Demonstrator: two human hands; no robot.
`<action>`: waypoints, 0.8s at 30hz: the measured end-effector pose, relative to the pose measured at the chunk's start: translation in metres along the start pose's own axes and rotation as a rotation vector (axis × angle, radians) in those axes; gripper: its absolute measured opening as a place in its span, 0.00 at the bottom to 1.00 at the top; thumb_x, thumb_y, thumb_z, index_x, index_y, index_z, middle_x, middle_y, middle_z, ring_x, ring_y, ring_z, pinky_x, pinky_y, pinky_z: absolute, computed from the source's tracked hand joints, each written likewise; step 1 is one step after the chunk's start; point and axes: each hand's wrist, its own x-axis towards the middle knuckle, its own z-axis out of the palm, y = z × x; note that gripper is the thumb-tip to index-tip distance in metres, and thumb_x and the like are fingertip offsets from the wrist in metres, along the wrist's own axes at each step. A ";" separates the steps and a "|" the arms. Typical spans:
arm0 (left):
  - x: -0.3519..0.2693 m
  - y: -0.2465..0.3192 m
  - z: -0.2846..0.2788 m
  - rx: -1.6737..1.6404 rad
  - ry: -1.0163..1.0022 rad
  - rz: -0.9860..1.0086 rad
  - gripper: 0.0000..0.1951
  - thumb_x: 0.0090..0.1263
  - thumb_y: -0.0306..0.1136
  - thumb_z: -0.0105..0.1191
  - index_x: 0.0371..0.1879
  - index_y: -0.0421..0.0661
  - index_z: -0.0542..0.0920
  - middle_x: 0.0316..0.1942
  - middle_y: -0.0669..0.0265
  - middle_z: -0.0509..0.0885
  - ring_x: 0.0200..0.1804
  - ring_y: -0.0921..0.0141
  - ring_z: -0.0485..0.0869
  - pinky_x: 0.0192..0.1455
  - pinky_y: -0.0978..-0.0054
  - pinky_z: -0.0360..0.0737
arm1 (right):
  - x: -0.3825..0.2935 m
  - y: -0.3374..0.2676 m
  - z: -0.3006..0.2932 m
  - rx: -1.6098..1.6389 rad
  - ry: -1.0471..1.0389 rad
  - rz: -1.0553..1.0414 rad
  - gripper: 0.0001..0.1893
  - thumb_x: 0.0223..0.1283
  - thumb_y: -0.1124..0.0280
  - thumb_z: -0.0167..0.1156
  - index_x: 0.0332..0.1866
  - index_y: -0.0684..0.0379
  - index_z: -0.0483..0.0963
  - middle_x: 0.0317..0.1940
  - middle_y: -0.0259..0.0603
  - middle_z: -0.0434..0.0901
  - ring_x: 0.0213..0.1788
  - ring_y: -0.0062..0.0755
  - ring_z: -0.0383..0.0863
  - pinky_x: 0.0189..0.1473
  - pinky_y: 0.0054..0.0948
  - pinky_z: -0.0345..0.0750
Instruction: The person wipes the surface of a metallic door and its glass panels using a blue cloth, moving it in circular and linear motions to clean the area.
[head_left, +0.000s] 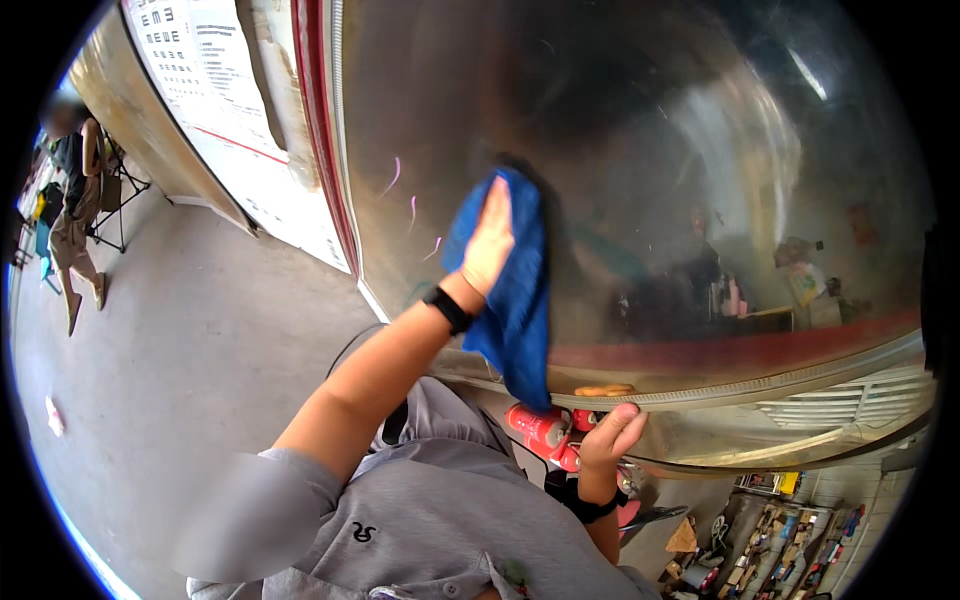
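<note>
My left hand, with a black band on its wrist, lies over a blue cloth against a large, shiny see-through panel. The cloth hangs below the hand to the panel's lower edge. At that edge, my right hand has its thumb and a bent finger at the ribbed grey edging; orange-toned fingertips show just above it, through or mirrored in the panel. Short pink marks and a faint green mark are on the panel, left of the cloth. Reflections blur what lies behind it.
Red fire extinguishers stand below the panel beside my legs. White sheets with an eye chart hang at the upper left. A person is by a folding chair at the far left. Shelves with many small items are at the lower right.
</note>
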 end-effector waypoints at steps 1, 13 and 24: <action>0.012 -0.017 0.010 0.001 -0.001 0.001 0.29 0.67 0.23 0.37 0.68 0.34 0.51 0.72 0.50 0.47 0.73 0.56 0.47 0.74 0.66 0.45 | 0.000 -0.007 0.001 -0.010 0.001 0.015 0.25 0.73 0.57 0.35 0.54 0.74 0.61 0.46 0.48 0.70 0.47 0.32 0.69 0.52 0.27 0.66; 0.038 -0.109 0.045 -0.568 0.691 -0.083 0.34 0.57 0.27 0.46 0.64 0.30 0.53 0.65 0.41 0.55 0.68 0.46 0.54 0.72 0.53 0.48 | 0.002 -0.006 -0.006 0.034 -0.012 0.121 0.28 0.73 0.54 0.35 0.61 0.72 0.56 0.53 0.48 0.67 0.54 0.33 0.67 0.58 0.29 0.63; -0.106 0.060 -0.102 -1.208 0.753 0.843 0.23 0.53 0.37 0.52 0.49 0.42 0.77 0.59 0.61 0.72 0.66 0.66 0.65 0.46 0.68 0.72 | 0.019 0.012 -0.013 -0.153 0.156 0.198 0.19 0.73 0.58 0.38 0.44 0.67 0.66 0.38 0.39 0.73 0.41 0.25 0.70 0.46 0.25 0.69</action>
